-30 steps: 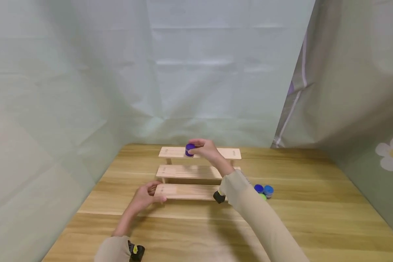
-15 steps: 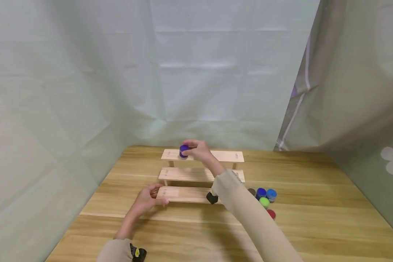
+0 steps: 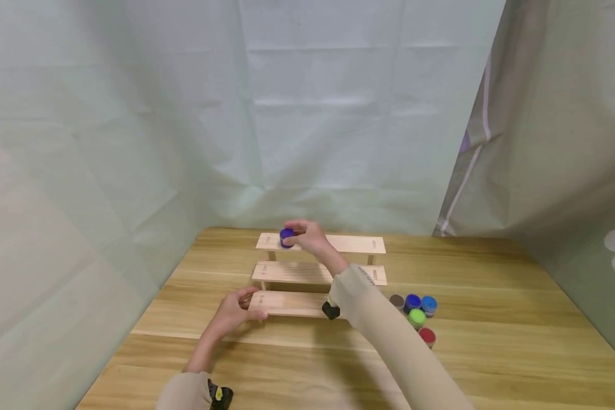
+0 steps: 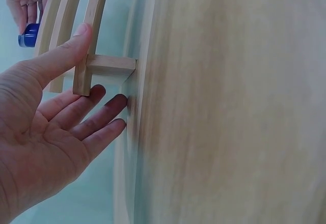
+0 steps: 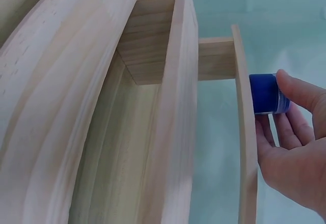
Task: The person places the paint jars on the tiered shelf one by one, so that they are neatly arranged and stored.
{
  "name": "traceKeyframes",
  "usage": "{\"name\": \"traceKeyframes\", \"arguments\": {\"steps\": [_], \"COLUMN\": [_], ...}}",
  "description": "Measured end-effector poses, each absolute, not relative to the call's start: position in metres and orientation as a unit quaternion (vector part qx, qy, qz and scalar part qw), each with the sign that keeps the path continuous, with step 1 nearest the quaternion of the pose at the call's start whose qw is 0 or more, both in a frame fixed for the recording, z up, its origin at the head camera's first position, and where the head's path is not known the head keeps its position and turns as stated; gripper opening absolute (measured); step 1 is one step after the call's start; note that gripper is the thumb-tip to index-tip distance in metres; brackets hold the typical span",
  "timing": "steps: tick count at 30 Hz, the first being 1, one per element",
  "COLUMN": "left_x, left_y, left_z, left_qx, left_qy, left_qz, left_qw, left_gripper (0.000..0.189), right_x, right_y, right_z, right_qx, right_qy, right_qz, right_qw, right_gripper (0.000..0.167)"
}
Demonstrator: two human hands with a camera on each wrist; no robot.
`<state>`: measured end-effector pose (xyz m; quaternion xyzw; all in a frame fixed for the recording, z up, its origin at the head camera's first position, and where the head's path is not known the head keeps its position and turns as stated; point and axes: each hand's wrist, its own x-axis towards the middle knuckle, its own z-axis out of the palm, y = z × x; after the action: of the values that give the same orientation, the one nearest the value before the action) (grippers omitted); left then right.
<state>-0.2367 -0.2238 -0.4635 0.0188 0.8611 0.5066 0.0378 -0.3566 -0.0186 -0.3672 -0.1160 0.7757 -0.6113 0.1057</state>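
A light wooden three-step display shelf [image 3: 292, 304] stands on the table. My right hand [image 3: 311, 238] holds a small dark blue jar [image 3: 286, 238] upright near the left end of the top step. In the right wrist view, the base of the blue jar [image 5: 265, 92] is right at the step's surface, with the thumb on one side and the fingers on the other. My left hand [image 3: 233, 312] grips the left end of the lowest step. Its thumb lies over the board's edge and its fingertips curl underneath, as the left wrist view shows the hand [image 4: 46, 127].
To the right of the shelf, several small jars stand grouped on the wooden table [image 3: 492, 341]: brown [image 3: 396, 302], blue [image 3: 412, 303], light blue [image 3: 429, 306], green [image 3: 417, 318] and red [image 3: 427, 337]. A pale curtain [image 3: 328, 142] hangs close behind the table.
My right hand has moved left along the top step with the blue jar. The brown and red jars have come into view beside the sleeve. My left hand keeps its grip.
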Motion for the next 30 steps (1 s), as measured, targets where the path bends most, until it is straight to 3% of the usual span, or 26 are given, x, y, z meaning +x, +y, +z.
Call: {"name": "traceKeyframes", "arguments": {"steps": [16,30], "left_x": [-0.244,-0.251], "left_y": [-0.228,-0.229], "left_z": [-0.463,-0.465], "left_qx": [0.023,0.025], "left_qy": [0.866,0.872], "left_qz": [0.498,0.487], "left_qw": [0.048,0.044], "left_gripper": [0.076,0.078], "right_x": [-0.355,-0.335], "right_y": [-0.006,0.047], "right_z": [-0.366,-0.353], "right_qx": [-0.126,-0.119], "right_qy": [0.773,0.767], "right_qz": [-0.614,-0.625], "right_qw": [0.097,0.084], "right_gripper": [0.053,0.047]}}
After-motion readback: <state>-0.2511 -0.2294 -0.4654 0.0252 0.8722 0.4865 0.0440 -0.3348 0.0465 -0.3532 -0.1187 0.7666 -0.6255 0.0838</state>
